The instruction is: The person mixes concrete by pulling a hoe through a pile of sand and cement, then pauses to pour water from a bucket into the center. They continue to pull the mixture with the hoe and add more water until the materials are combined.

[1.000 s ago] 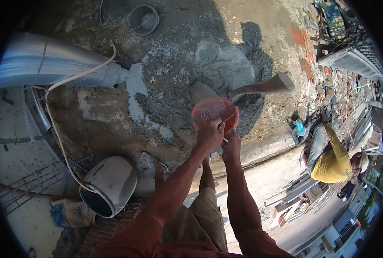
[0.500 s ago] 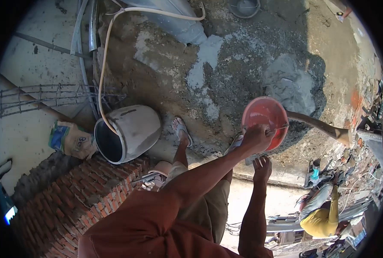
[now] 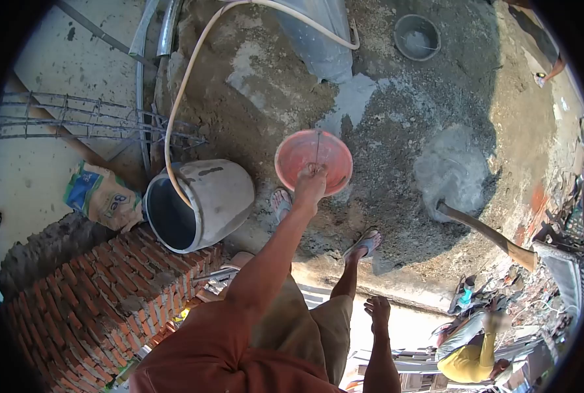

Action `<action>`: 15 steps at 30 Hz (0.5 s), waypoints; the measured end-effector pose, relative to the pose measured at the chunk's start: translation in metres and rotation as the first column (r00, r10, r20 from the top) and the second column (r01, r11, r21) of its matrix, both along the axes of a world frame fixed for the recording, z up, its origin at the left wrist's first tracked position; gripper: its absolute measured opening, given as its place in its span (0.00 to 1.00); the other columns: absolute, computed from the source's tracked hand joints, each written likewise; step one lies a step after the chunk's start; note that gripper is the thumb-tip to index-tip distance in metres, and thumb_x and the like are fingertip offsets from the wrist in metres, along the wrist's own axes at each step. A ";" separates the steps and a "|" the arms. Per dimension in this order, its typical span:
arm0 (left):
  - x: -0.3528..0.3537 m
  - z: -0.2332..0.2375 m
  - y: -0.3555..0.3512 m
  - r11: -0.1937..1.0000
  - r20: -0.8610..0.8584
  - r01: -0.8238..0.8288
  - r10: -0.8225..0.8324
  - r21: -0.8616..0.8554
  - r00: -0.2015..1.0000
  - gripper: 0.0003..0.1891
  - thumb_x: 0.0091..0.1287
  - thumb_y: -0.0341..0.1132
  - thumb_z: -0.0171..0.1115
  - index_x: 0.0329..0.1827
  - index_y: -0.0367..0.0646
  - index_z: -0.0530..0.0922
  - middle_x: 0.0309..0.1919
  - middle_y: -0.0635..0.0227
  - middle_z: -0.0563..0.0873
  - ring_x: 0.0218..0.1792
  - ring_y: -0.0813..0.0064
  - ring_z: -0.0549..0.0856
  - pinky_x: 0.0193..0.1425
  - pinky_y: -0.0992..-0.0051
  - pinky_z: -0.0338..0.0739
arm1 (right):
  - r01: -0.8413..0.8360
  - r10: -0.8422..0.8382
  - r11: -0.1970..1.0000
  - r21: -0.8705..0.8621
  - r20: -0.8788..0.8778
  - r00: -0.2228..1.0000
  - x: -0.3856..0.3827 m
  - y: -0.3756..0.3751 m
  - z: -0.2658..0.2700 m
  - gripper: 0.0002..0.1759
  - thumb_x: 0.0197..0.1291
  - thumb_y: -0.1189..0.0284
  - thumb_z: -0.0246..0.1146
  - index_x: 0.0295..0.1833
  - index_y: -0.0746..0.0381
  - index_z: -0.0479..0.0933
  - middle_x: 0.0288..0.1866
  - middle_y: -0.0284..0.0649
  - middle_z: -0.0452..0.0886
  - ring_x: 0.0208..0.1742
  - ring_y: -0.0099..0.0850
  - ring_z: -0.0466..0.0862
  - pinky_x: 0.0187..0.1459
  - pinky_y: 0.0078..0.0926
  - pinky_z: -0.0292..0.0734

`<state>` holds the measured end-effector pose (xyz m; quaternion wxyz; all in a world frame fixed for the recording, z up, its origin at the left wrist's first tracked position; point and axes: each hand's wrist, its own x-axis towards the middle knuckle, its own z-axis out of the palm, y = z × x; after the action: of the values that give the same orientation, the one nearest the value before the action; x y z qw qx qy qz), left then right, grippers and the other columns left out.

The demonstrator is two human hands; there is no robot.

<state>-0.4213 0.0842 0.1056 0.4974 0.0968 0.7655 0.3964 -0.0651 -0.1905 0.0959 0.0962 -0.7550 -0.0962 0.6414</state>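
My left hand (image 3: 310, 187) is closed around the wire handle of a red bucket (image 3: 334, 154), which hangs in front of me over the wet ground. A little residue shows on the bucket's inner wall. Lower down, my right hand (image 3: 378, 313) hangs at my side with its fingers loosely apart and nothing in them. To the right of the bucket lies a pile of wet grey mortar (image 3: 452, 167). A tool with a long wooden handle (image 3: 492, 237) rests with its head sunk in that pile.
A large grey barrel (image 3: 230, 200) lies left of my feet, a hose (image 3: 169, 131) running into its mouth. Nearby are a brick stack (image 3: 108, 288) and a cement bag (image 3: 105, 200). A dark bucket (image 3: 417, 38) stands farther off. Another person in yellow (image 3: 466, 363) crouches at lower right.
The red bucket in my left hand has swung left, away from the mortar pile and toward the barrel. My feet have shifted, and my right hand has dropped lower.
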 end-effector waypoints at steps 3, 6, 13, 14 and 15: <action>-0.053 -0.024 0.019 0.997 -0.068 -0.041 0.037 -0.072 0.997 0.13 0.66 0.43 0.61 0.35 0.41 0.79 0.33 0.68 0.82 0.37 0.74 0.78 0.42 0.69 0.71 | -0.008 0.008 0.997 0.076 0.004 1.000 -0.015 0.027 0.012 0.11 0.68 0.66 0.54 0.48 0.63 0.71 0.44 0.46 0.81 0.42 0.37 0.84 0.44 0.34 0.80; -0.106 -0.043 0.036 0.981 -0.037 -0.108 0.103 -0.160 0.994 0.16 0.66 0.43 0.60 0.49 0.42 0.78 0.43 0.66 0.81 0.46 0.70 0.78 0.50 0.63 0.72 | -0.035 0.036 0.987 0.158 -0.001 0.999 -0.024 0.057 0.019 0.10 0.69 0.68 0.53 0.48 0.63 0.71 0.43 0.45 0.80 0.43 0.35 0.84 0.46 0.32 0.79; -0.215 -0.113 0.021 0.921 0.080 -0.389 0.390 -0.035 0.917 0.18 0.67 0.43 0.59 0.55 0.43 0.76 0.50 0.64 0.79 0.53 0.68 0.76 0.58 0.64 0.70 | -0.046 0.030 0.980 0.195 0.085 0.996 -0.011 0.088 0.030 0.11 0.70 0.67 0.53 0.49 0.62 0.72 0.46 0.45 0.80 0.44 0.34 0.82 0.48 0.34 0.78; -0.215 -0.125 0.007 0.916 -0.048 -0.393 0.398 0.084 0.916 0.22 0.67 0.44 0.58 0.60 0.41 0.74 0.54 0.61 0.78 0.54 0.64 0.78 0.56 0.62 0.74 | -0.077 0.061 0.980 0.181 0.093 0.994 -0.006 0.085 0.029 0.11 0.70 0.67 0.52 0.49 0.62 0.72 0.46 0.45 0.80 0.44 0.34 0.82 0.48 0.34 0.78; -0.214 -0.115 0.000 0.906 -0.074 -0.417 0.422 0.073 0.904 0.22 0.67 0.44 0.58 0.60 0.41 0.74 0.54 0.61 0.78 0.54 0.64 0.78 0.56 0.62 0.74 | -0.079 0.061 0.982 0.173 0.106 0.993 -0.005 0.080 0.028 0.10 0.70 0.68 0.52 0.49 0.62 0.72 0.44 0.43 0.81 0.43 0.34 0.82 0.48 0.35 0.78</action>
<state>-0.6357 0.0839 -0.0090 0.3637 -0.0390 0.7782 0.5104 -0.0699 -0.1108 0.1242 0.1352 -0.7707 -0.1839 0.5949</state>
